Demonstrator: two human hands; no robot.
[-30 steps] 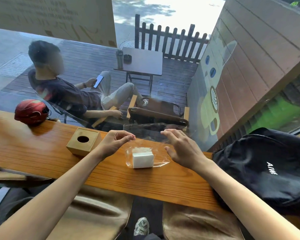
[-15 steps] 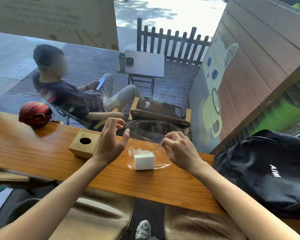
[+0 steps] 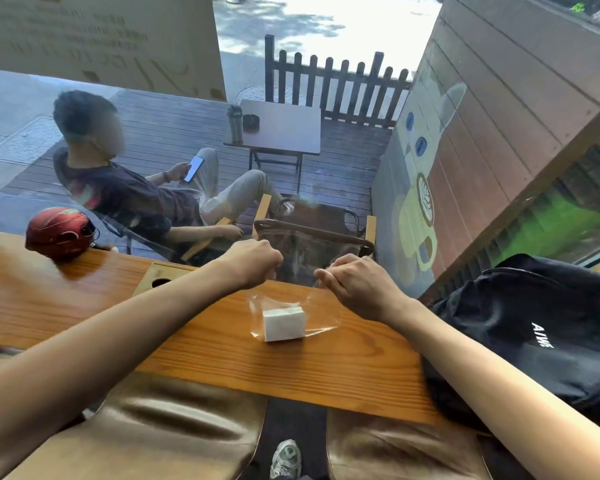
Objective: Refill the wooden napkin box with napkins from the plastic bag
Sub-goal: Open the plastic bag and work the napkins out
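A clear plastic bag (image 3: pixel 323 315) stands on the wooden counter (image 3: pixel 222 348), with a white stack of napkins (image 3: pixel 283 323) at its bottom. My left hand (image 3: pixel 253 263) pinches the bag's left top edge. My right hand (image 3: pixel 355 284) pinches the right top edge, and the mouth is stretched between them. The wooden napkin box (image 3: pixel 158 277), with a round hole in its top, sits left of the bag, partly hidden behind my left forearm.
A black backpack (image 3: pixel 534 327) lies on the counter at the right. A red helmet (image 3: pixel 58 232) rests at the counter's far left. A window runs along the counter's far edge; outside, a person sits in a chair. Brown stools (image 3: pixel 160 427) stand below.
Both hands went from open and hovering over the bag to closed on its top edges. The bag's mouth has been pulled up and apart.
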